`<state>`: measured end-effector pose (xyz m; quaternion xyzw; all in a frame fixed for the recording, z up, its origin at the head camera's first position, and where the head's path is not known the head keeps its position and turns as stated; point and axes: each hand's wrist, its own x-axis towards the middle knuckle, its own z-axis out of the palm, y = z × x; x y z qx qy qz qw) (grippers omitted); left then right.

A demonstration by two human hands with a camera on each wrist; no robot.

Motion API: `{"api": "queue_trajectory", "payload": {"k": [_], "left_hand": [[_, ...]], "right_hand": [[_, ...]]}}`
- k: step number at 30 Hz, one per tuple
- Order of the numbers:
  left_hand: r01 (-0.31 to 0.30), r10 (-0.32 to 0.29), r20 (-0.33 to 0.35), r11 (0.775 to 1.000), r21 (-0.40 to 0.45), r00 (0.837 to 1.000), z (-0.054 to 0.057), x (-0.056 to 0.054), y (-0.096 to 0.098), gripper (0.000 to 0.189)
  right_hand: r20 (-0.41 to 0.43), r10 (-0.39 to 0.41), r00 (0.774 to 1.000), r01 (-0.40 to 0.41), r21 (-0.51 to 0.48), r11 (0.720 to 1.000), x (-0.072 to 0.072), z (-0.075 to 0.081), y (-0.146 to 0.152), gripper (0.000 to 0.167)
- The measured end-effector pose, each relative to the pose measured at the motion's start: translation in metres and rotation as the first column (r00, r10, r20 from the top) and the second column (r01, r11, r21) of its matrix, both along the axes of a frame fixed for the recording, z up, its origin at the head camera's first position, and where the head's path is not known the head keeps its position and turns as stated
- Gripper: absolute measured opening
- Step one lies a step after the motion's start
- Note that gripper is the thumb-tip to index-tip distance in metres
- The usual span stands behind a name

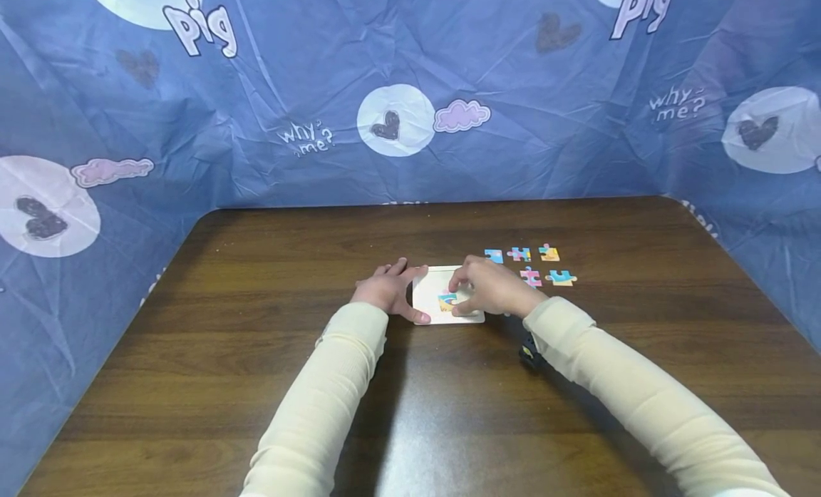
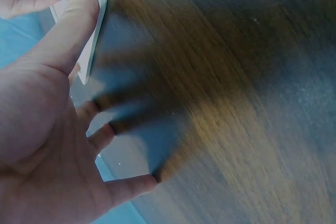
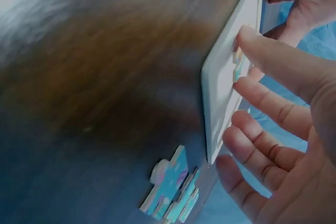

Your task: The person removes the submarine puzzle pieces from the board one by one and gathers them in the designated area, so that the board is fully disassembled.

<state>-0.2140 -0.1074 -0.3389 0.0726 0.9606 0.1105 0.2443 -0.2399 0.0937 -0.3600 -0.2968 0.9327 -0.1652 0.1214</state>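
Observation:
A small white puzzle tray (image 1: 427,281) lies flat on the table in the head view. A colourful jigsaw piece (image 1: 447,304) sits inside it. My right hand (image 1: 497,287) pinches this piece between thumb and index finger; the right wrist view shows the piece (image 3: 238,69) partly hidden by these fingertips. My left hand (image 1: 381,290) rests at the tray's left side, its thumb and index finger spread apart and touching the two left corners. The other left fingers fan out toward the tabletop in the left wrist view.
Several loose jigsaw pieces (image 1: 531,277) lie to the right of the tray, some close beside the right hand. A small dark object (image 1: 529,354) shows under the right wrist. Behind the wooden table (image 1: 288,240) hangs a blue printed cloth (image 1: 526,147).

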Motion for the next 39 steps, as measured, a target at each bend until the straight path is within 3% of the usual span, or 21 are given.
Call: {"api": "queue_trajectory", "payload": {"k": [9, 17, 27, 39], "left_hand": [[-0.004, 0.004, 0.010, 1.000, -0.005, 1.000, -0.002, -0.001, 0.001, 0.096], [-0.009, 0.009, 0.009, 1.000, -0.004, 1.000, -0.002, -0.001, 0.002, 0.096], [-0.012, 0.012, 0.011, 1.000, 0.004, 1.000, -0.001, -0.001, 0.002, 0.097], [-0.016, 0.015, 0.003, 1.000, 0.023, 1.000, -0.001, 0.000, 0.000, 0.097]], "right_hand": [[-0.063, 0.035, 0.997, -0.036, -0.022, 0.999, 0.000, -0.004, 0.007, 0.025], [-0.036, 0.015, 0.999, -0.016, -0.048, 0.999, -0.002, -0.004, 0.012, 0.027], [-0.048, 0.027, 0.998, -0.030, -0.058, 0.998, 0.000, -0.003, 0.017, 0.024], [-0.099, 0.030, 0.995, -0.043, -0.137, 0.990, -0.001, -0.001, 0.044, 0.026]]}}
